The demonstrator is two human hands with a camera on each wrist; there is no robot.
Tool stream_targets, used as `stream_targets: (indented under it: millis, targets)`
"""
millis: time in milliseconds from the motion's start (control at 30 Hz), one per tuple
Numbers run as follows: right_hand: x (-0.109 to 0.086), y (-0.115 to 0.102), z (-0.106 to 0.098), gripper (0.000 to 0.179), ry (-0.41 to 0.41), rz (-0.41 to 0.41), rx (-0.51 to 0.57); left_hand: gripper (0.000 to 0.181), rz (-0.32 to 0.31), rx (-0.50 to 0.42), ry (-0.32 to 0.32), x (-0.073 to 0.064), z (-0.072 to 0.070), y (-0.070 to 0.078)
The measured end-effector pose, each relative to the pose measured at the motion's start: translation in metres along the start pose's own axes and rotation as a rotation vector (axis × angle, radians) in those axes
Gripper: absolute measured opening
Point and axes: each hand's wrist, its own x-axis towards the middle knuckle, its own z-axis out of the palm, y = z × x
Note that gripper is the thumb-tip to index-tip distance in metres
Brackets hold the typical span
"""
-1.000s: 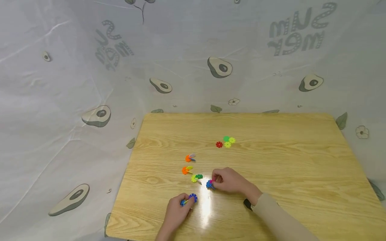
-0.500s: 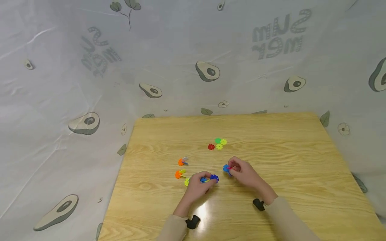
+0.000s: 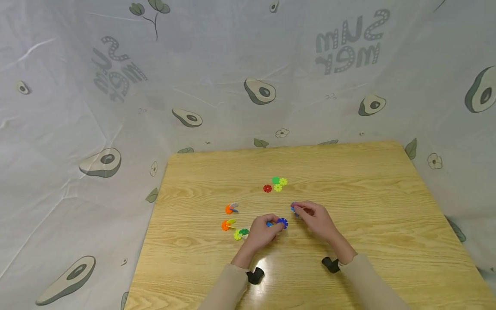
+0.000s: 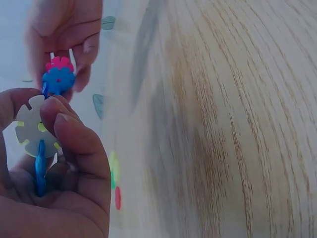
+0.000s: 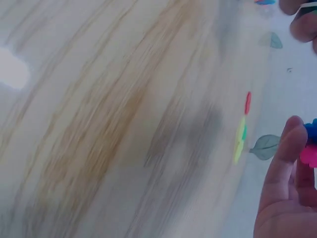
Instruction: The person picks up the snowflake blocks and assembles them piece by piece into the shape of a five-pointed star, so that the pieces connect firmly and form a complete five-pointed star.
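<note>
My left hand [image 3: 262, 232] pinches a joined cluster of notched plastic discs. A dark blue disc [image 3: 283, 222] shows past its fingertips in the head view. The left wrist view shows a white disc [image 4: 30, 126] between thumb and fingers, with a blue disc [image 4: 40, 171] slotted in edge-on. My right hand [image 3: 318, 221] pinches another cluster, where a pink disc [image 4: 59, 63] joins a blue disc [image 4: 58, 81]. Fingers cover part of both clusters. In the head view the two clusters are close, with a small gap between them.
On the wooden table [image 3: 360, 185], left of my hands, lie two clusters with orange discs [image 3: 226, 225] and one with a yellow-green disc [image 3: 237, 235]. Farther back are a red disc [image 3: 267, 188], a green disc [image 3: 276, 180] and two yellow discs. A patterned curtain [image 3: 217, 64] hangs behind.
My left hand has moved right and forward with its discs. The right hand has carried its blue and pink cluster forward and to the right. The head view has shifted slightly.
</note>
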Motion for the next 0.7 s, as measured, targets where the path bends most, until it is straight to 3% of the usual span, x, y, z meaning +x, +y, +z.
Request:
stream_targets:
  millis: [100,200,400,700]
  targets:
    - [0.001,-0.002,0.002,0.035,-0.009,-0.003,0.117,0.016,0.027,0.062,-0.012,0.002,0.001,0.001]
    - [0.002,-0.004,0.005,0.039,-0.024,-0.012,0.194,0.017,0.014,0.056,-0.033,0.003,0.001,0.002]
    - [0.001,-0.005,0.009,0.039,-0.023,0.007,0.233,0.015,-0.033,-0.001,-0.066,0.005,0.006,0.004]
    - [0.002,-0.008,0.013,0.039,0.005,0.026,0.248,0.015,-0.012,-0.007,-0.060,0.007,0.010,0.009]
